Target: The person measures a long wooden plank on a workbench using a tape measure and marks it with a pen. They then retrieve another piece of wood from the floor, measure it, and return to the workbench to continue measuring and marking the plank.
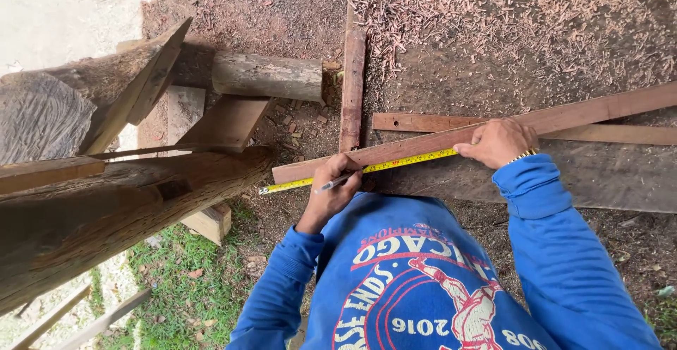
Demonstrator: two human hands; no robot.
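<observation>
1. Logs (106,216) of rough timber lay stacked at the left, beside the work surface (606,173), a wide weathered board strewn with wood shavings (508,11).
2. Reddish plank (564,117) rested slantwise across that surface, its near end overhanging toward the logs.
3. Yellow measuring tape (395,163) ran along the plank's lower edge, its free end reaching past the plank's end.
4. Right hand (497,142), clenched, pressed the tape against the plank; a blue sleeve covered the arm.
5. Left hand (337,180) was closed around a pen (335,182), its tip touching the tape near the plank's end.
</observation>
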